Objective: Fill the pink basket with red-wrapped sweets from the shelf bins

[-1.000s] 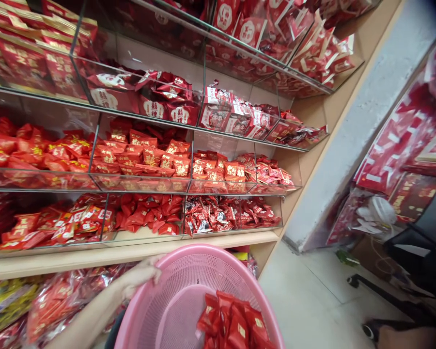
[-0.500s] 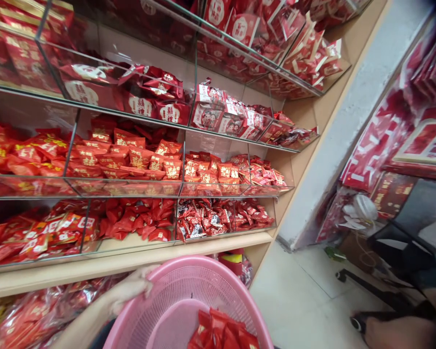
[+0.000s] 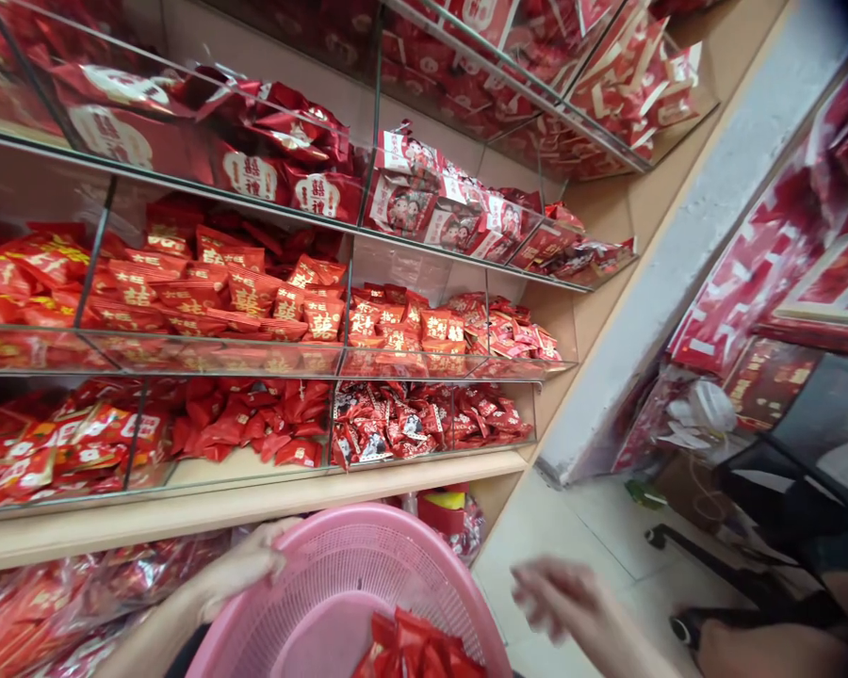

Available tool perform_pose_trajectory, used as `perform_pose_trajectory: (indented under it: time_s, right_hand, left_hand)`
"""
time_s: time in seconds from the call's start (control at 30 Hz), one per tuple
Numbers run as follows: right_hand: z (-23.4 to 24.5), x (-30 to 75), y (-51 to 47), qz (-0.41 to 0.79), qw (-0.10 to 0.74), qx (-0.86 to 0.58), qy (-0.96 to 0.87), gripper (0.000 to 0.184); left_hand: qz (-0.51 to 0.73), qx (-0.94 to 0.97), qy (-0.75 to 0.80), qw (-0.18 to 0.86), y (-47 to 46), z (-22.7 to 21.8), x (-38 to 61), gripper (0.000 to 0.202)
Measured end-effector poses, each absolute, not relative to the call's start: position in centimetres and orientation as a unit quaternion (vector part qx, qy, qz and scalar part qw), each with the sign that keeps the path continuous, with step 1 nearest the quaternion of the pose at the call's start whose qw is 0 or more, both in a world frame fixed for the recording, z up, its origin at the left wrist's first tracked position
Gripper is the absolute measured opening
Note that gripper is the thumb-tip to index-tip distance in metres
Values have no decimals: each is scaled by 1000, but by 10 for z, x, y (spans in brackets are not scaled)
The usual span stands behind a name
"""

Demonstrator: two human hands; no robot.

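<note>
A pink plastic basket (image 3: 459,574) with a mesh wall stands at the bottom centre, tilted in view. Red shiny packets (image 3: 416,650) lie at its bottom right. My left hand (image 3: 254,565) is closed on the basket's left rim, its thumb over the edge. Right of the basket, my right hand (image 3: 555,598) hangs in the air over the floor, apart from the rim. Its fingers point left, loosely bent and slightly blurred, and nothing shows in them.
Ahead rises a shelf with clear dividers, holding red candy packets (image 3: 251,292), dark-and-red packets (image 3: 388,424) and white-and-red boxes (image 3: 410,193). Bagged goods (image 3: 49,593) lie under the wooden ledge (image 3: 240,504). On the right are a wheeled chair (image 3: 742,565) and part of a seated person.
My right hand has come into view beside the basket. My left hand stays on the rim. The view has shifted slightly, and the basket sits a little further left.
</note>
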State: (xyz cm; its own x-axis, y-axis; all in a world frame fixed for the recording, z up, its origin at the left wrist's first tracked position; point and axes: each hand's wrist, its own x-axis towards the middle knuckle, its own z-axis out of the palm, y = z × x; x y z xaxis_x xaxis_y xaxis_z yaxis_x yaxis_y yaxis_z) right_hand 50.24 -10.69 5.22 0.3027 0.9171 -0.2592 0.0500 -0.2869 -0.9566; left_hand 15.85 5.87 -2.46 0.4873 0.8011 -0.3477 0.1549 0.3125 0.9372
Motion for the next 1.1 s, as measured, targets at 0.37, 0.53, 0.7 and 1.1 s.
perform_pose_trajectory:
  time_s: [0.37,0.53,0.7,1.1]
  right_hand:
    - [82,462,87,18,422,-704,-571,26]
    - [69,471,103,21,441,-714,-543,20]
    - [67,477,113,44,496,-699,-514,21]
    - [74,488,99,126,631,-620,-449,27]
  left_hand:
    - [258,580,493,595,58,-29,156,75]
    - [238,591,525,564,60,-31,155,73]
    - [217,605,510,572,59,-28,155,74]
    - [218,622,438,612,54,-16,157,76]
